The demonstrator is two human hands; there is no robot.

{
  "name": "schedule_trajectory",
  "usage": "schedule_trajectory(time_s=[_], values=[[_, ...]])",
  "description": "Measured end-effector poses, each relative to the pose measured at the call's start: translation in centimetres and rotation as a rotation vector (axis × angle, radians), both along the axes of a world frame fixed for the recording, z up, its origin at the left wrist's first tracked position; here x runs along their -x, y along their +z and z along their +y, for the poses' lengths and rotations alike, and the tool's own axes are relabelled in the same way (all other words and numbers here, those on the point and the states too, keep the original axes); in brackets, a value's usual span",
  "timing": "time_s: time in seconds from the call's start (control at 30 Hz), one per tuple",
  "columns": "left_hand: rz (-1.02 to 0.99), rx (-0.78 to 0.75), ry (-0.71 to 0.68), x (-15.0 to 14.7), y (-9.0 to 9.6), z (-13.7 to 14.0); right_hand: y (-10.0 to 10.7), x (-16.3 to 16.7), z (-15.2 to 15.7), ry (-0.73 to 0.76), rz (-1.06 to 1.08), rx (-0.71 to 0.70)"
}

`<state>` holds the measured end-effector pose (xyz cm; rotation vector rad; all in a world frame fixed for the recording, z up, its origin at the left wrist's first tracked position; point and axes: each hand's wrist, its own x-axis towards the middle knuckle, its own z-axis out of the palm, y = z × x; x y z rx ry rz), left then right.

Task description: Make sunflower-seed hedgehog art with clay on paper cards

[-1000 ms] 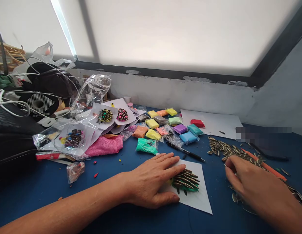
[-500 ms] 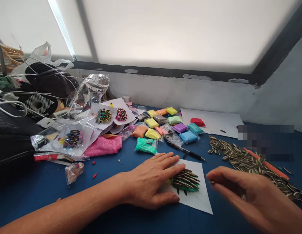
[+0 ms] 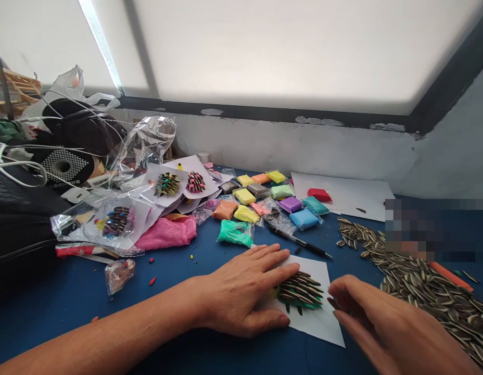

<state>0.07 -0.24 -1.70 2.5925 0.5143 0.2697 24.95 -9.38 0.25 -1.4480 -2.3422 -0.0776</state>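
My left hand lies flat with its fingers stretched over the left part of a white paper sheet. On that sheet, beside my fingertips, sits a green clay shape stuck with rows of striped sunflower seeds. A bit of yellow clay shows at its left, partly hidden by my left hand. Two seeds stick out below the green clay. At the paper's right edge my right hand pinches a sunflower seed between thumb and fingers, a little apart from the green clay.
A heap of sunflower seeds lies at the right, with an orange strip in it. Coloured clay packets, a black pen and a pink cloth lie beyond my hands. Finished-looking seed figures on paper are at the left.
My right hand has moved left to the paper's edge, and the seed in its pinch shows more clearly. My left hand stays flat on the paper. The view has shifted slightly.
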Motion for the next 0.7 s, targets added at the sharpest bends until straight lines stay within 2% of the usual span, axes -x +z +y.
schedule_trajectory(time_s=[0.1, 0.27, 0.7], values=[[-0.005, 0.007, 0.000, 0.0, 0.0, 0.0, 0.0, 0.3, 0.0, 0.028, -0.052, -0.039], [0.014, 0.006, 0.009, 0.0, 0.0, -0.1, -1.2, -0.1, -0.3, 0.040, -0.159, 0.027], [-0.007, 0.008, 0.002, 0.0, -0.1, 0.0, -1.5, 1.1, -0.3, 0.018, -0.146, -0.032]])
